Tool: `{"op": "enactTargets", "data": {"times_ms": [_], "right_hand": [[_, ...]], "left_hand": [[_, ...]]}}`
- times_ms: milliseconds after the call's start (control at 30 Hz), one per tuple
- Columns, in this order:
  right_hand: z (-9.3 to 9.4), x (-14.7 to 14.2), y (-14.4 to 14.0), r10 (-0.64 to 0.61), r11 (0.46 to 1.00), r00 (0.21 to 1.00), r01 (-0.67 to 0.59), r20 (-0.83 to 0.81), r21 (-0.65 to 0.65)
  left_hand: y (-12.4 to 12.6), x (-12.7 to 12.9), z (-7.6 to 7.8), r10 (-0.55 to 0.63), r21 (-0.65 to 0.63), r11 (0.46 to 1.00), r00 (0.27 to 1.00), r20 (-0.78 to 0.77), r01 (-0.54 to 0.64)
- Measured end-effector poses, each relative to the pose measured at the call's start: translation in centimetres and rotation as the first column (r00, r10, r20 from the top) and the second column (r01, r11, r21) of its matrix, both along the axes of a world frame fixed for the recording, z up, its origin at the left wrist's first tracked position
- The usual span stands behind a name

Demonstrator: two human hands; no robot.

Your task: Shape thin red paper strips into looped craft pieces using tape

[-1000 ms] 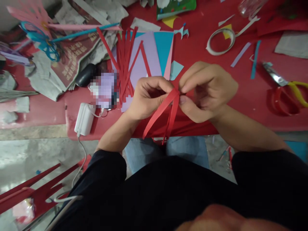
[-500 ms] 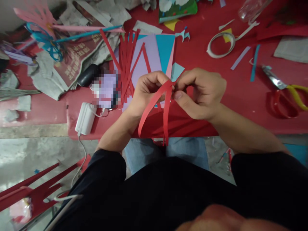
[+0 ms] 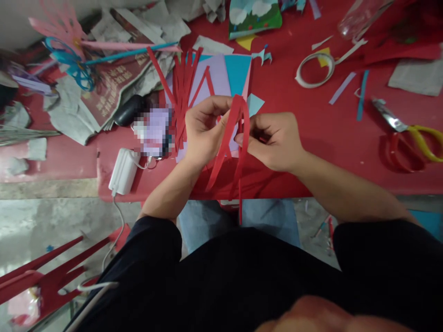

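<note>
Between both hands (image 3: 242, 138), red strips (image 3: 238, 124) now higher

The strips (image 3: 231, 138) hang between both hands, above the near table (image 3: 311, 138) edge. Paper sheets (image 3: 221, 76) lie behind them, scissors (image 3: 408, 133) far right, tape ring (image 3: 314, 69) behind right, charger (image 3: 121, 170) left.

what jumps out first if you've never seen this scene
Dead centre, the left hand and right hand pinch a bent loop of red paper strips above the red table. Behind them a fan of loose red strips lies on lilac and blue sheets, and yellow-handled scissors sit far right.
</note>
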State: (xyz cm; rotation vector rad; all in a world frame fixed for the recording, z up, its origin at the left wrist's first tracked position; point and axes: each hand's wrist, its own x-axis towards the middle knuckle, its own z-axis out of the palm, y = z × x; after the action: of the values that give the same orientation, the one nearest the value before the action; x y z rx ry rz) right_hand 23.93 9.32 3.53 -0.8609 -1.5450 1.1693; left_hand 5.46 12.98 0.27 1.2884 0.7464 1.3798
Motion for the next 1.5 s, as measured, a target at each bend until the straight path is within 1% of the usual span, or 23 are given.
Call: {"op": "enactTargets", "data": {"times_ms": [33,67,167,267,400,467,567,700,867,967,1100,1200,1300,1400,1467,1500], "right_hand": [[0.0,0.0,0.1,0.021,0.999,0.999,-0.022,-0.031,-0.043],[-0.1,0.0,0.2,0.043,0.995,0.998,-0.048,-0.056,-0.084],[-0.4,0.0,0.7,0.096,0.980,0.988,-0.115,-0.125,-0.161],[-0.6,0.1,1.1,0.137,0.965,0.973,-0.173,-0.188,-0.195],[-0.5,0.2,1.5,0.210,0.937,0.951,-0.261,-0.226,-0.231],[-0.5,0.2,1.5,0.241,0.920,0.934,-0.306,-0.262,-0.244],[-0.4,0.1,1.6,0.269,0.893,0.907,-0.361,-0.325,-0.268],[-0.2,0.3,1.7,0.300,0.858,0.883,-0.415,-0.360,-0.303],[-0.3,0.8,2.2,0.307,0.837,0.865,-0.444,-0.396,-0.321],[-0.5,1.0,2.3,0.313,0.831,0.850,-0.461,-0.424,-0.312],[-0.4,1.2,2.4,0.304,0.817,0.855,-0.461,-0.421,-0.346],[-0.5,1.3,2.5,0.319,0.805,0.829,-0.493,-0.459,-0.331],[-0.6,1.4,2.6,0.308,0.807,0.844,-0.476,-0.440,-0.349],[-0.6,1.4,2.6,0.277,0.820,0.876,-0.430,-0.395,-0.379],[-0.5,1.4,2.7,0.254,0.828,0.893,-0.400,-0.372,-0.394],[-0.5,1.4,2.8,0.246,0.830,0.900,-0.387,-0.360,-0.401]], "left_hand": [[-0.1,0.0,0.3,0.049,-0.022,0.998,0.998,-0.039,-0.050],[-0.2,0.0,0.5,0.074,-0.035,0.996,0.995,-0.061,-0.076],[-0.4,0.0,0.9,0.109,-0.048,0.993,0.992,-0.065,-0.112],[-0.5,0.3,1.0,0.162,-0.027,0.986,0.984,-0.071,-0.164],[-0.6,0.6,1.1,0.246,-0.004,0.969,0.961,-0.124,-0.248],[-0.5,0.6,1.1,0.267,0.010,0.963,0.955,-0.127,-0.268],[-0.1,0.3,1.1,0.292,0.066,0.956,0.950,-0.113,-0.286],[0.8,-0.9,1.0,0.268,0.130,0.959,0.955,-0.126,-0.252],[1.5,-2.0,0.6,0.202,0.103,0.976,0.970,-0.136,-0.189],[1.5,-2.1,0.6,0.205,0.110,0.975,0.969,-0.135,-0.191],[1.0,-1.9,0.7,0.198,0.089,0.978,0.969,-0.145,-0.187],[0.8,-1.7,0.4,0.180,0.089,0.982,0.974,-0.136,-0.169],[1.2,-1.7,-0.2,0.166,0.127,0.980,0.981,-0.104,-0.152],[2.1,-1.8,-0.9,0.146,0.124,0.983,0.988,-0.052,-0.139],[2.7,-1.9,-1.0,0.091,0.126,0.988,0.996,-0.006,-0.090],[3.0,-2.0,-0.9,0.051,0.149,0.987,0.999,0.020,-0.053]]}}
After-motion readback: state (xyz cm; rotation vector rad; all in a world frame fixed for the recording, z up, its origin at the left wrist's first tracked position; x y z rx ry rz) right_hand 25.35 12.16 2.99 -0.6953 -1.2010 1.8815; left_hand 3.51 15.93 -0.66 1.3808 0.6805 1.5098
